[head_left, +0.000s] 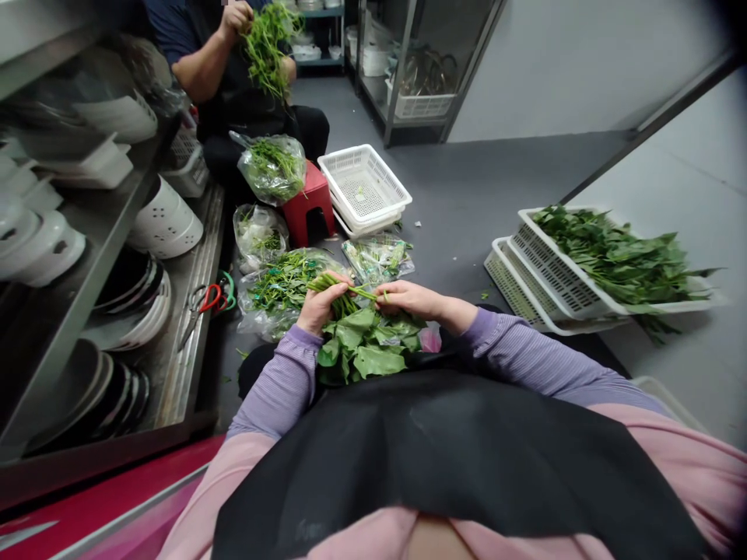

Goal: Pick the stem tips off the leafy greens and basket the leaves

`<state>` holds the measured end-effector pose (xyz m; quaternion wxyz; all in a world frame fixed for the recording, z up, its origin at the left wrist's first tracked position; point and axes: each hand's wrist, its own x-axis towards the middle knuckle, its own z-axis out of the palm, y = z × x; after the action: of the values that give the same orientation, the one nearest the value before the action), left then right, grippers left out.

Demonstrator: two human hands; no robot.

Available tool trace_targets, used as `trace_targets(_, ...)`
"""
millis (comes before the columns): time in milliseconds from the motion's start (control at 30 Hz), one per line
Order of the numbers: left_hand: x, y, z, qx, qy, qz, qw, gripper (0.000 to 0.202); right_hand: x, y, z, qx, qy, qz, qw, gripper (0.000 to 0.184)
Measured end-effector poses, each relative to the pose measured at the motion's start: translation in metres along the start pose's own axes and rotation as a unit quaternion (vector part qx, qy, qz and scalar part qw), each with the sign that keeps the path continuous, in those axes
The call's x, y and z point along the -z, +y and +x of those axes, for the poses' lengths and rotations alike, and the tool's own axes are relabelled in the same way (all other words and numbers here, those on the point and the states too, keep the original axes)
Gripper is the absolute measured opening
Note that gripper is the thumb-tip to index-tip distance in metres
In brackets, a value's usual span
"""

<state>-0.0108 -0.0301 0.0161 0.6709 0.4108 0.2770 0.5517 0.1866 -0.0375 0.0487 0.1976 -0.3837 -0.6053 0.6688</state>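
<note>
My left hand [318, 307] is closed round a bunch of green leafy vegetable stems [331, 286], whose broad leaves [373, 350] hang down over my lap. With thumb and fingers, my right hand [402, 300] pinches a thin green stem [365, 292] that reaches across from the bunch. Just beyond my left hand lies an opened plastic bag of cut green stems [280, 281] on the floor. A flat plastic bag with more greens [378, 257] lies beyond my hands.
Stacked white baskets [365, 187] stand ahead, beside a red stool [309, 204] bearing a bagged bunch [273, 167]. A co-worker [204, 70] holds up greens. On the right, tilted baskets [560, 264] hold leafy greens [618, 253]. Scissors [204, 303] lie on the dish shelf [180, 365] at left.
</note>
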Motion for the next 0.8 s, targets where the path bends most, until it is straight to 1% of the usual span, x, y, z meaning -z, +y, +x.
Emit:
trace_targets(100, 0.003, 0.0, 0.0, -0.058, -0.004, 0.048, 0.997, 0.013, -0.005, 0.003, 0.004, -0.012, 0.075, 0.033, 0.997, 0.017)
trace_targets(167, 0.003, 0.0, -0.001, -0.107, 0.008, 0.097, 0.989, 0.013, -0.012, 0.002, 0.011, -0.012, 0.127, 0.079, 0.989, 0.015)
trace_targets(233, 0.0, 0.002, -0.004, -0.146, 0.027, 0.154, 0.977, 0.014, -0.019, 0.003, 0.021, -0.021, 0.173, 0.136, 0.975, 0.014)
trace_targets(300, -0.006, 0.005, -0.009, -0.174, 0.039, 0.205, 0.962, 0.013, -0.021, 0.005, 0.034, -0.043, 0.226, 0.174, 0.957, 0.014)
trace_targets(333, -0.01, 0.007, -0.013, -0.187, 0.04, 0.225, 0.955, 0.013, -0.019, 0.007, 0.041, -0.056, 0.262, 0.183, 0.946, 0.014)
trace_targets(400, -0.015, 0.011, -0.018, -0.211, 0.038, 0.25, 0.944, 0.01, -0.009, 0.014, 0.05, -0.074, 0.337, 0.186, 0.92, 0.015)
trace_targets(433, -0.015, 0.012, -0.018, -0.218, 0.042, 0.257, 0.941, 0.01, -0.001, 0.018, 0.052, -0.077, 0.37, 0.184, 0.907, 0.017)
trace_targets(467, -0.012, 0.014, -0.017, -0.221, 0.053, 0.264, 0.937, 0.01, 0.007, 0.022, 0.052, -0.077, 0.389, 0.182, 0.9, 0.019)
trace_targets(500, -0.005, 0.015, -0.013, -0.218, 0.075, 0.272, 0.934, 0.012, 0.016, 0.025, 0.05, -0.072, 0.395, 0.181, 0.898, 0.022)
trace_targets(567, 0.017, 0.015, 0.001, -0.187, 0.149, 0.286, 0.928, 0.018, 0.03, 0.03, 0.041, -0.041, 0.372, 0.182, 0.909, 0.028)
trace_targets(633, 0.046, 0.012, 0.019, -0.128, 0.253, 0.272, 0.92, 0.024, 0.036, 0.031, 0.031, -0.006, 0.337, 0.183, 0.924, 0.034)
trace_targets(667, 0.06, 0.01, 0.026, -0.104, 0.306, 0.247, 0.914, 0.026, 0.037, 0.031, 0.026, 0.005, 0.316, 0.181, 0.931, 0.035)
trace_targets(700, 0.072, 0.008, 0.033, -0.096, 0.347, 0.222, 0.906, 0.028, 0.036, 0.029, 0.023, 0.007, 0.301, 0.176, 0.937, 0.035)
trace_targets(733, 0.081, 0.007, 0.037, -0.093, 0.37, 0.204, 0.902, 0.028, 0.034, 0.027, 0.021, 0.004, 0.29, 0.165, 0.943, 0.035)
trace_targets(800, 0.091, 0.006, 0.04, -0.11, 0.388, 0.187, 0.896, 0.028, 0.029, 0.023, 0.019, 0.004, 0.286, 0.127, 0.95, 0.034)
